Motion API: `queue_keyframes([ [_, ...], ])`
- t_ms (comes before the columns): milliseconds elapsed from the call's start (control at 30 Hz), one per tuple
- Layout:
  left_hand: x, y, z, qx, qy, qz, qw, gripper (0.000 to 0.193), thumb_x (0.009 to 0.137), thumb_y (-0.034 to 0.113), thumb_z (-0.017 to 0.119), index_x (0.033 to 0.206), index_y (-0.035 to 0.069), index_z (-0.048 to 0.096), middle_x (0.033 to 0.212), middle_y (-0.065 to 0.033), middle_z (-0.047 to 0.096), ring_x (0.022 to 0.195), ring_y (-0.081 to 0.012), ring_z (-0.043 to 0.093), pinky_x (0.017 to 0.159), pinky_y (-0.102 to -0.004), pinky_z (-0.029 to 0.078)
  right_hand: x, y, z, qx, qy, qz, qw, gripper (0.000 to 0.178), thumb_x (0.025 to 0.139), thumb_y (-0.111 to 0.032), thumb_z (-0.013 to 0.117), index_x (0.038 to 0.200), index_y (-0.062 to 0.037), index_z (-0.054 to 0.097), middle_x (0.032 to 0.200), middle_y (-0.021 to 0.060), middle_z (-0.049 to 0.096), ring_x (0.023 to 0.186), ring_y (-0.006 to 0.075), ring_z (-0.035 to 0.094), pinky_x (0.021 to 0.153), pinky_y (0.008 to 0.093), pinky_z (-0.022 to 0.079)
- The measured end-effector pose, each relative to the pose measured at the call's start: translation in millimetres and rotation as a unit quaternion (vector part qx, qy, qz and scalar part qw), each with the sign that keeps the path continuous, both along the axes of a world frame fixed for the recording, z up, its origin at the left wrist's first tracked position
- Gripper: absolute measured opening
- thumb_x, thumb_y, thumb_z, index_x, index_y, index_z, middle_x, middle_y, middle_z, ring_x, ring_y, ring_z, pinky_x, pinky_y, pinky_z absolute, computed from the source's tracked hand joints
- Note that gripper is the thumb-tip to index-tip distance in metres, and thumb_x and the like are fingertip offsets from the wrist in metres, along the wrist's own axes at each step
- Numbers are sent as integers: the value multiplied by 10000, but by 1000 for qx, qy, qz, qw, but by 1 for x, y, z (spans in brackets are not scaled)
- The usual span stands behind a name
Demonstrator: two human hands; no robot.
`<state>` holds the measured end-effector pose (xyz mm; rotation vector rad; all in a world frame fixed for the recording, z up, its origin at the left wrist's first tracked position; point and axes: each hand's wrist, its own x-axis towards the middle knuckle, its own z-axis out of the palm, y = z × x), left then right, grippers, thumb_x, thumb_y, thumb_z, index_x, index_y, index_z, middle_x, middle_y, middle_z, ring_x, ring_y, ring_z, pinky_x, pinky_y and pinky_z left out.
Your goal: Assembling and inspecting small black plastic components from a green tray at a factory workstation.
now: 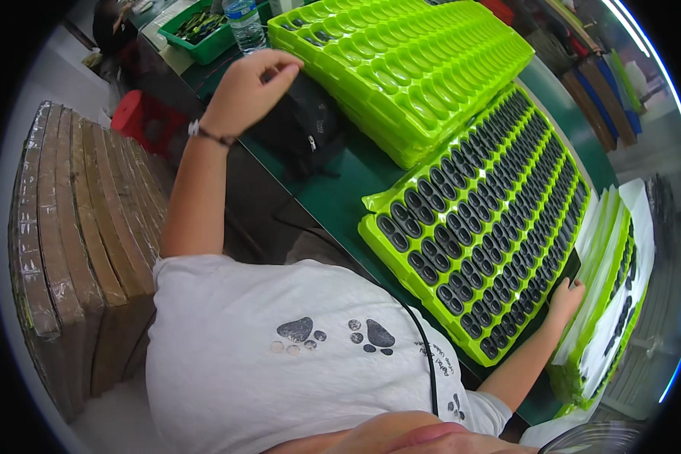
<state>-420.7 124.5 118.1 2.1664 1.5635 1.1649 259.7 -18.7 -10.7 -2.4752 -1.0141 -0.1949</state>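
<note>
My left hand (253, 89) is raised beside the left corner of a stack of lime-green moulded trays (401, 64). Its fingers are curled and the thumb is close to the index finger; whatever they may hold is hidden. Nearer to me lies a lime-green tray (372, 234) filled with rows of small black oval pieces (461, 257). My right hand (565, 301) is at this tray's right edge, its fingers bent together beside a dark flat object (571, 268). I cannot make out what it grips. The stacked tray's top has mostly bare hollows, with a few dark pieces at its far left.
A black bag (303, 129) lies on the green table (356, 178) below my left hand. Behind are a water bottle (244, 24) and a green bin (204, 47). White-lined trays (609, 280) are piled at right. Wrapped cardboard (83, 227) and a red stool (140, 117) stand left.
</note>
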Motion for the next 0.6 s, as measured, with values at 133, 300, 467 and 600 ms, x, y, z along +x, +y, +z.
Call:
queue_keyframes([
  [133,-56,92,-13,66,77,0,995,239,914,219,595,1060,43,663,969,-126,671,898,-255,641,774,-324,499,-91,1,85,-10,-21,105,994,353,893,-191,604,1183,-1,540,1152,184,610,1055,317,592,911,395,446],
  [300,-84,182,-46,119,190,-56,973,329,964,279,488,1164,55,623,1095,-141,660,1011,-306,617,853,-378,490,-134,11,124,39,131,217,967,297,943,-158,576,1192,-1,536,1107,116,617,948,174,598,821,300,468],
  [467,-95,190,-66,209,233,-99,945,346,985,261,413,1115,49,654,1109,-147,661,1026,-309,613,900,-396,463,-157,4,121,-5,205,260,943,269,939,-112,574,1185,-8,536,1099,68,601,875,120,564,735,258,456],
  [600,-91,168,-50,211,235,-65,947,240,945,187,510,948,11,673,945,-148,675,910,-313,633,814,-396,491,-148,-14,109,-34,239,250,938,267,931,-87,571,1185,-12,532,1112,64,590,853,117,553,688,253,453],
])
